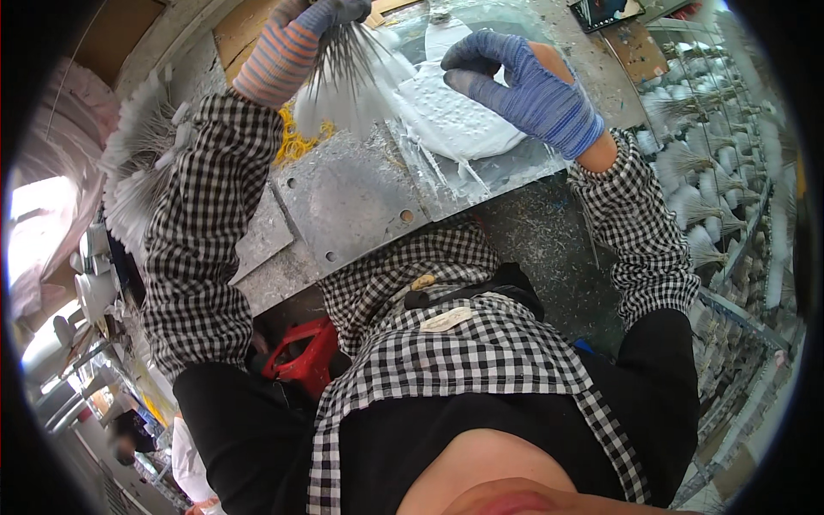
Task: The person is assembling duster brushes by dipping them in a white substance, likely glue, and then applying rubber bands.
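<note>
My left hand (296, 47), in an orange and grey striped glove, is closed around a bundle of thin wire stems with white bristly tufts (352, 77). The tufts hang down and fan out beside a round patch of thick white paste (463, 112) on the work surface. Over the paste's right side hovers my right hand (532, 90), in a blue glove with darkened fingertips. Its thumb and forefinger curve toward each other with a gap between them, and I see nothing held there. A pale flat strip (447, 39) lies at the far edge of the paste.
A grey metal plate (352, 202) with holes covers the near bench. Yellow strands (300, 142) lie beside it. More white tufts fill a rack (712, 184) at right and a pile (142, 172) at left. A phone-like dark screen (605, 12) sits at far right. Below is a red object (302, 352).
</note>
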Motion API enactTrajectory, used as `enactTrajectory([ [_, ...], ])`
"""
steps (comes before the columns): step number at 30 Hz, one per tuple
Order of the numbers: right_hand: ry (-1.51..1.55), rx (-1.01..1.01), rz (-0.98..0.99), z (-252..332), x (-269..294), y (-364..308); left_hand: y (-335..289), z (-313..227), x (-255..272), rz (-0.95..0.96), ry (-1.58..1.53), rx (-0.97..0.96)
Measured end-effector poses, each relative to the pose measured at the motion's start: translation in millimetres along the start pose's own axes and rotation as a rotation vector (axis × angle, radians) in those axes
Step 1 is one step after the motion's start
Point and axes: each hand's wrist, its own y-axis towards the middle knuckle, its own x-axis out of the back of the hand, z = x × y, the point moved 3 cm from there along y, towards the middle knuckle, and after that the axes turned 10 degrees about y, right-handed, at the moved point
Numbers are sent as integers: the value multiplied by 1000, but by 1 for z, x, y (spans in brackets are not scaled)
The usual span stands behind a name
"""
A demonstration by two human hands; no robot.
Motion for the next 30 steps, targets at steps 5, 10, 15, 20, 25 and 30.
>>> enactTrajectory([
  [5,44,-3,34,-4,-16,-1,11,13,-12,52,-134,4],
  [10,99,9,120,11,-35,11,8,17,-12,6,-244,-122],
  [15,8,-94,141,10,-41,16,17,9,-27,22,-188,-37],
  [20,-104,-128,105,-7,-35,15,25,3,-40,12,-23,-21],
  [25,-84,-204,113,-18,-21,12,44,10,-52,-41,94,-162],
  [30,-170,-227,11,-19,-22,14,61,12,-73,-73,4,-233],
])
